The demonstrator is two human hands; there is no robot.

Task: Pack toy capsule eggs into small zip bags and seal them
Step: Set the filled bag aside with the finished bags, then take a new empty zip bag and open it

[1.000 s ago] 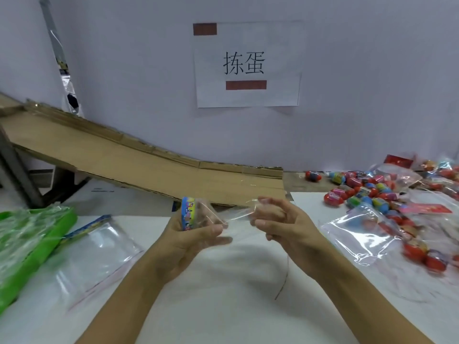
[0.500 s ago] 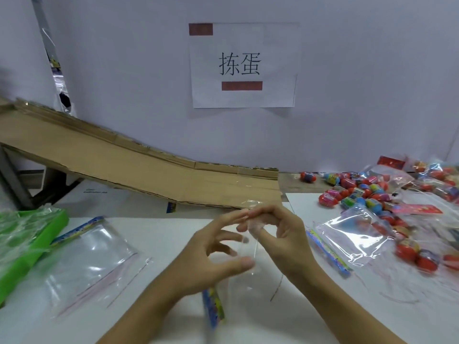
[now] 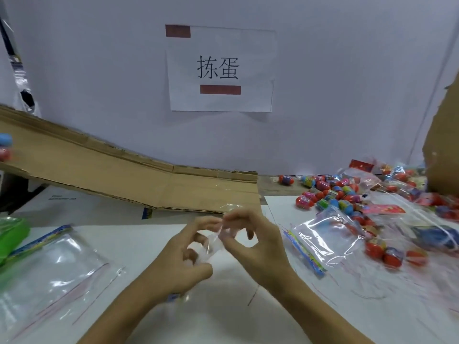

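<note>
My left hand and my right hand meet over the middle of the white table. Between their fingertips they pinch a small clear zip bag, which hangs down behind my left hand; its coloured end peeks out under the left wrist. A pile of colourful capsule eggs lies at the right. Whether an egg is inside the held bag is hidden.
Empty clear zip bags lie flat at the left and at the right. A cardboard ramp slopes down along the wall, with an egg at its upper left end. A green tray sits far left.
The bag swung from stretched sideways between my hands to hanging below them. My left hand shifted right and up to the bag's top edge next to my right hand.
</note>
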